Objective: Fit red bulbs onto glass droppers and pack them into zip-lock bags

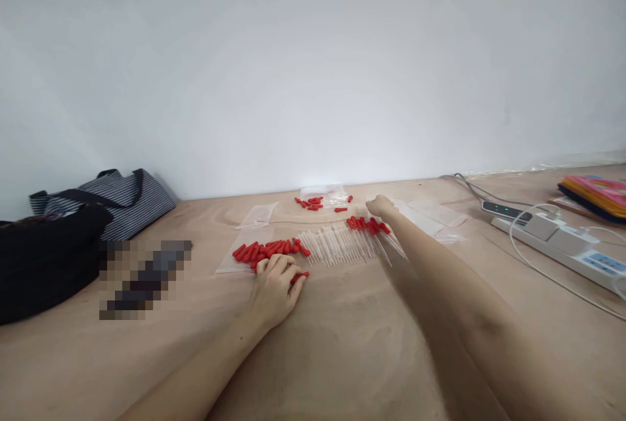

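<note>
My left hand (pixel 278 287) rests at the near edge of a pile of red rubber bulbs (pixel 274 248), its fingers curled, with one red bulb (pixel 299 275) between thumb and fingers. Right of the pile lies a row of clear thin tubes (pixel 332 245). Several tubes with red bulbs on their ends (pixel 364 224) lie at the row's right end. My right hand (pixel 381 206) is just beyond these, fingers bent in; whatever it may hold is hidden.
Loose red bulbs (pixel 313 203) and a plastic bag (pixel 323 191) lie near the wall. More clear bags (pixel 430 216) are at the right, beside a power strip (pixel 562 245) with cables. A striped bag (pixel 132 203) and black cloth (pixel 44 264) sit at the left.
</note>
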The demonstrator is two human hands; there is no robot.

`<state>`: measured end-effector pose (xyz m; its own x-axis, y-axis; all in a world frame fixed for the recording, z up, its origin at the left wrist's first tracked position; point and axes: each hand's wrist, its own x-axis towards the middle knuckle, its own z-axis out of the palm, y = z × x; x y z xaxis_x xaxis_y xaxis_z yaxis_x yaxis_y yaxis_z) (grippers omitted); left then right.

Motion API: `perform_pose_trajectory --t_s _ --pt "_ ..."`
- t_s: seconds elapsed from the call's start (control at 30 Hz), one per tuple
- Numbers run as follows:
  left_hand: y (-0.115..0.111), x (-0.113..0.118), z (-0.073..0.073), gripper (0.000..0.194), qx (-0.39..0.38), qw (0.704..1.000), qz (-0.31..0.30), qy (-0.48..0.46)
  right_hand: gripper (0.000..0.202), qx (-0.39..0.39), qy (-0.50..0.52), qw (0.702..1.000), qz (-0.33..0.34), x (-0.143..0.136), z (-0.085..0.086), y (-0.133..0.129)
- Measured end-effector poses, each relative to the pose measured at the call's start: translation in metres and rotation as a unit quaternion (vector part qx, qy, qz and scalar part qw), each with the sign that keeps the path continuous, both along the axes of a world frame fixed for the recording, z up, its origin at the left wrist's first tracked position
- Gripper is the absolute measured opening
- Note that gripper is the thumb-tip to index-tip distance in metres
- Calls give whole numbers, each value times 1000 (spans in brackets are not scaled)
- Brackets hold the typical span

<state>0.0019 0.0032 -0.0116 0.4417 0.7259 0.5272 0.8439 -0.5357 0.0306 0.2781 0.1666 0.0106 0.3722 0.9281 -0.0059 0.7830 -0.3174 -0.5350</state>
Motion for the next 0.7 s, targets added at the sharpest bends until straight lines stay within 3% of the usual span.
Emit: perform_pose_trajectory --t_s 0.2,0.3,0.37,0.4,0.53,0.7 --pt "0 1 1 12 -4 1000 -5 -2 27 159 48 985 55 7 17 -32" --pt "-1 3 3 11 -24 1000 -13 -15 24 204 83 967 125 6 7 -73" --pt "-2 6 3 10 -42 998 -21 -32 19 255 114 931 236 3 -4 -105" --pt "-3 7 3 10 -50 998 -25 -41 18 277 104 919 261 1 -9 -120" --pt "-7 15 0 17 -75 995 -43 -59 14 262 46 886 381 -14 -25 -165" --pt "-11 22 -2 16 -107 990 -55 -77 19 252 16 868 428 -34 -33 -179"
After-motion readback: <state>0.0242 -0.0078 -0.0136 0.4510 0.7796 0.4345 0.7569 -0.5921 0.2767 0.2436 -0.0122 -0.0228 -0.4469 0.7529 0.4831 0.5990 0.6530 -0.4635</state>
